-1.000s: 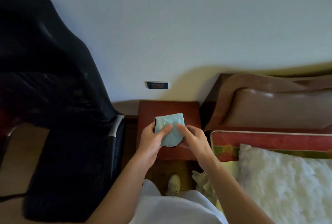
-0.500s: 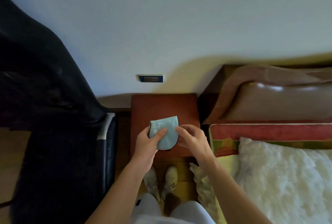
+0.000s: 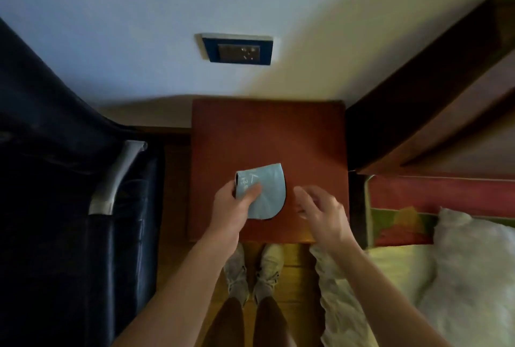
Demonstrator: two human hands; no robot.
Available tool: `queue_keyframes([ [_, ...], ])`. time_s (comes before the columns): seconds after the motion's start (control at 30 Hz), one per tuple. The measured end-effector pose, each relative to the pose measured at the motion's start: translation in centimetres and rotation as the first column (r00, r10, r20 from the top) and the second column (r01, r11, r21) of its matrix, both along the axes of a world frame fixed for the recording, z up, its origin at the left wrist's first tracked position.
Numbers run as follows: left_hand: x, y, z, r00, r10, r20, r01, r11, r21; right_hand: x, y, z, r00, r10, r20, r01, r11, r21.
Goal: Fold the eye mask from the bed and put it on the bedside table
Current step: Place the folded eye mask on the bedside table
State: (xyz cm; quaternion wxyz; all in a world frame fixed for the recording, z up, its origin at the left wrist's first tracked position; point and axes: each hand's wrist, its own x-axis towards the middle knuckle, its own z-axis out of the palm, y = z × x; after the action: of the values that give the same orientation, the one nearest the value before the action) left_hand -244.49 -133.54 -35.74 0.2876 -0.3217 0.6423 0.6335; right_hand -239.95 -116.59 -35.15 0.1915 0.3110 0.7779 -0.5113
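The folded light-blue eye mask [image 3: 269,190] with a dark edge is over the near half of the reddish-brown bedside table [image 3: 267,135]; whether it rests on the top I cannot tell. My left hand [image 3: 232,207] pinches its left side, thumb on top. My right hand [image 3: 320,213] hovers just right of the mask, fingers apart and blurred, touching nothing.
A dark padded chair with a silver armrest [image 3: 117,179] stands left of the table. The bed with a white fluffy cover [image 3: 468,277] and brown headboard [image 3: 434,112] lies to the right. A wall socket [image 3: 238,50] sits above the table. My feet [image 3: 253,271] are on the wooden floor.
My right hand has let go of the mask and drawn off to the right. The mask has come lower over the table, held by my left hand alone. My head has tipped downward.
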Motion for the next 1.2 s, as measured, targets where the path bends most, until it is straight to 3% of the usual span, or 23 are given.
queue_keyframes([
  [0.1,-0.9,0.2,-4.5,1.0,-0.018,0.02,0.019,0.999,-0.039,0.5,0.5,-4.2,0.99,0.132,-0.047,-0.124,0.98,0.153],
  [0.23,-1.9,0.9,-8.1,0.996,-0.089,0.001,0.089,0.988,-0.124,1.9,1.2,-8.0,0.92,0.383,-0.087,-0.334,0.88,0.339],
  [0.43,-3.1,1.5,-10.7,0.977,-0.213,-0.03,0.193,0.931,-0.31,3.6,1.6,-11.2,0.841,0.529,-0.116,-0.403,0.754,0.519],
  [0.6,-3.6,1.7,-11.1,0.891,-0.427,-0.154,0.271,0.773,-0.574,4.9,1.7,-12.3,0.799,0.6,-0.033,-0.474,0.663,0.58],
  [0.9,-3.2,0.7,-10.6,0.762,-0.625,-0.169,0.283,0.557,-0.78,6.1,2.2,-13.0,0.697,0.701,0.15,-0.618,0.482,0.621],
  [0.97,-2.2,0.2,-9.6,0.611,-0.777,-0.15,0.286,0.394,-0.874,6.2,2.3,-13.1,0.68,0.712,0.176,-0.639,0.458,0.618],
  [1.1,0.8,-1.1,-8.2,0.151,-0.988,-0.032,0.343,0.083,-0.936,6.3,2.3,-13.3,0.671,0.713,0.202,-0.651,0.437,0.62],
  [1.2,2.5,-1.9,-8.8,0.017,-0.997,0.081,0.447,-0.065,-0.892,6.4,2.2,-13.5,0.665,0.715,0.216,-0.651,0.415,0.635],
])
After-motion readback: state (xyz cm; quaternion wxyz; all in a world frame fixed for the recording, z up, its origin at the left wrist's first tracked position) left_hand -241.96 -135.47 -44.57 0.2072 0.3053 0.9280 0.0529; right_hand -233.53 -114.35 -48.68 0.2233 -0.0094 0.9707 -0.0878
